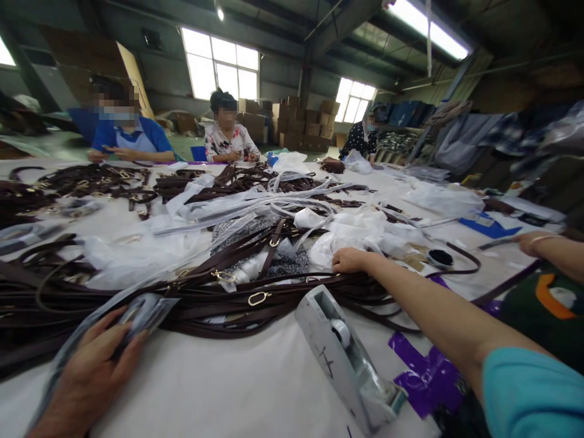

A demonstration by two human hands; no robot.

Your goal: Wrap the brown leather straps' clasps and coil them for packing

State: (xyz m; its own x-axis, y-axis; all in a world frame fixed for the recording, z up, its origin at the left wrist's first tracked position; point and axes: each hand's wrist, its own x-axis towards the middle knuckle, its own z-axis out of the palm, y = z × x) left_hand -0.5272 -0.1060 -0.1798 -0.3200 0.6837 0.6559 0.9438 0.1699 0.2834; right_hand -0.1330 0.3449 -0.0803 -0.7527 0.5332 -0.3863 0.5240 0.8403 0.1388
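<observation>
My left hand [98, 365], at the lower left, has its fingers wrapped round a small folded bundle in clear plastic [146, 313]. A long plastic-covered strap [68, 350] runs beside this hand. Farther off, my right hand [350, 260] reaches over dark brown straps [219, 310] with its fingers bent down at the edge of crumpled clear plastic [360, 228]; what its fingertips grip is hidden. Gold-coloured buckles [259, 298] show among the straps. Between my hands, nearer to me, lies a grey tape dispenser [340, 359].
Purple tape [429, 371] lies right of the dispenser. At the right edge another person's hand [531, 242] holds a strap. A blue tray [488, 225] and a dark round object [440, 257] lie nearby. Three people are across the table [219, 389], with more straps [91, 179] before them.
</observation>
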